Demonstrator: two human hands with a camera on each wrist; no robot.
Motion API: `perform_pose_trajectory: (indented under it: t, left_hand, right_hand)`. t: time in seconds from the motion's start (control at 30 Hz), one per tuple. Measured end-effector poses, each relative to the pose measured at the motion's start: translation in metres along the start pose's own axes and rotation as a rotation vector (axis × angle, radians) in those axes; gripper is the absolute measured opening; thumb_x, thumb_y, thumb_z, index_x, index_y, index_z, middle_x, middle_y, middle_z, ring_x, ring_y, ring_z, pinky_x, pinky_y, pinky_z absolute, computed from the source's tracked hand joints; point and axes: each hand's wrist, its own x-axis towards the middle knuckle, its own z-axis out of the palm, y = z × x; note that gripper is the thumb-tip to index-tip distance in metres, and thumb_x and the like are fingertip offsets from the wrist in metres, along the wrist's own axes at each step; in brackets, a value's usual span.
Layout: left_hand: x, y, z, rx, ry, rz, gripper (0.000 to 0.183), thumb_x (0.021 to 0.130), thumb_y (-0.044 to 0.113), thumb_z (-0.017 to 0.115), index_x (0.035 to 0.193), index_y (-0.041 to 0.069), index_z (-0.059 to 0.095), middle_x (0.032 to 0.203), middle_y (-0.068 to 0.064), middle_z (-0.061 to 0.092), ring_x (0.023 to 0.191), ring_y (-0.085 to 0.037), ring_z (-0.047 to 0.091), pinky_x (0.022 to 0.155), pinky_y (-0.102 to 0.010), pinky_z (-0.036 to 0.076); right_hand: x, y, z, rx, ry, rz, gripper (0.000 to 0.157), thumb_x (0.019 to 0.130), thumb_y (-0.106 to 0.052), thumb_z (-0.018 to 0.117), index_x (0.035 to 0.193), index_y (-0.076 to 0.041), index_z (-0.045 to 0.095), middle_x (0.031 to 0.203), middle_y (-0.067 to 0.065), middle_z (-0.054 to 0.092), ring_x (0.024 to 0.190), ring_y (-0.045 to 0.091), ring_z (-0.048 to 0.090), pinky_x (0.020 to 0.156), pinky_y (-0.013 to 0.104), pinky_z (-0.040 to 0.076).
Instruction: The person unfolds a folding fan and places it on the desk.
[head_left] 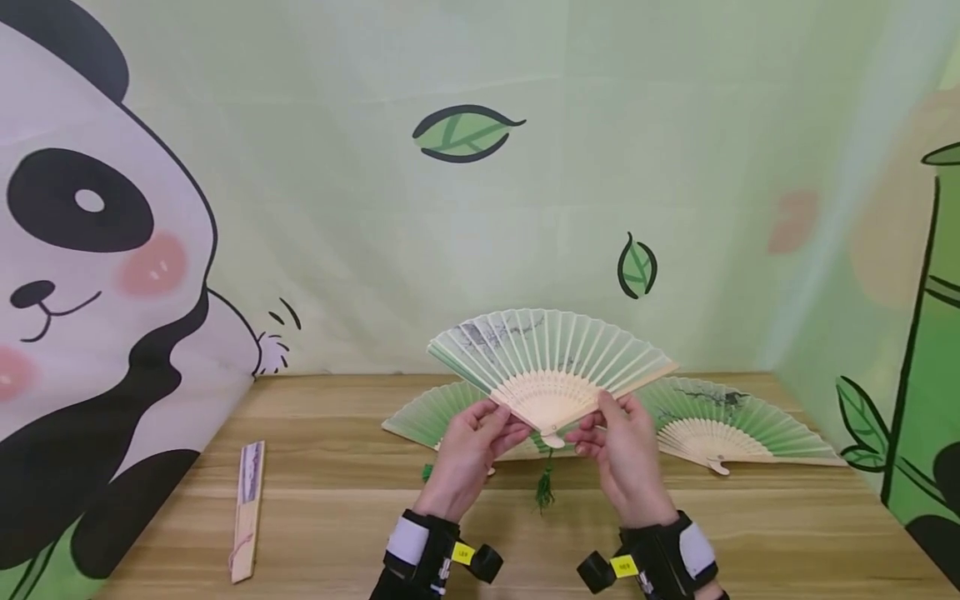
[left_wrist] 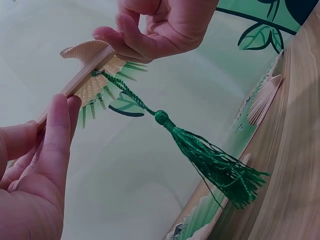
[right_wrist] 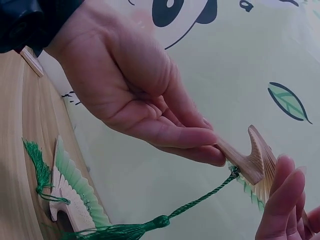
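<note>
A spread folding fan (head_left: 551, 350), pale green with a grey printed design and cream pierced ribs, is held up above the table. My left hand (head_left: 468, 454) pinches its left outer rib between thumb and fingers. On the opposite side, my right hand (head_left: 626, 450) pinches the right outer rib. From the fan's pivot hangs a green tassel (left_wrist: 215, 165), also seen in the right wrist view. Behind the raised fan, another spread fan (head_left: 427, 412) lies on the table, partly hidden by the hands. A third spread fan (head_left: 720, 425) lies to the right with a dark branch print.
One folded fan (head_left: 247, 508) with a thin pink cord lies at the left of the wooden table (head_left: 337, 517). A printed cloth backdrop (head_left: 337, 208) with a panda and leaves rises behind and beside the table.
</note>
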Motion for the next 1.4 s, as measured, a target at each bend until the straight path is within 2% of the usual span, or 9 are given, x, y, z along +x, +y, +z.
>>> perform_pose_trajectory:
  t: [0.37,0.67,1.1,1.4]
  left_hand:
    - [-0.0012,-0.0011,0.0016,0.012,0.019,0.017,0.028,0.104,0.014,0.050,0.124,-0.006,0.052,0.112,-0.024,0.061,0.105,-0.028,0.063,0.097,-0.038,0.048]
    - [-0.0007,-0.0014,0.0022,0.024,0.032,0.037,0.029,0.103,0.016,0.052,0.122,-0.006,0.052,0.111,-0.023,0.062,0.105,-0.028,0.063,0.096,-0.038,0.049]
    - [-0.0013,-0.0018,0.0029,0.007,0.055,0.042,0.027,0.103,0.014,0.052,0.120,-0.007,0.051,0.109,-0.023,0.062,0.104,-0.029,0.064,0.096,-0.038,0.049]
    - [-0.0006,-0.0021,0.0028,0.018,0.062,0.058,0.027,0.103,0.013,0.052,0.120,-0.007,0.051,0.108,-0.023,0.063,0.103,-0.028,0.064,0.095,-0.038,0.049]
  right_hand:
    - [-0.0018,0.0007,0.0026,0.008,0.040,-0.007,0.017,0.109,-0.024,0.037,0.105,-0.007,0.033,0.082,0.006,0.050,0.066,0.018,0.062,0.058,0.022,0.050]
    - [-0.0006,0.0024,0.0044,0.069,0.052,-0.017,0.016,0.109,-0.022,0.035,0.115,-0.006,0.034,0.083,0.006,0.048,0.070,0.019,0.065,0.063,0.024,0.054]
    - [-0.0029,0.0051,0.0077,0.111,0.093,-0.015,0.016,0.109,-0.023,0.035,0.109,-0.008,0.032,0.081,0.004,0.049,0.070,0.019,0.066,0.066,0.026,0.056]
    - [-0.0031,0.0070,0.0097,0.143,0.113,-0.018,0.018,0.109,-0.024,0.036,0.105,-0.008,0.029,0.084,0.005,0.047,0.071,0.020,0.066,0.074,0.030,0.057]
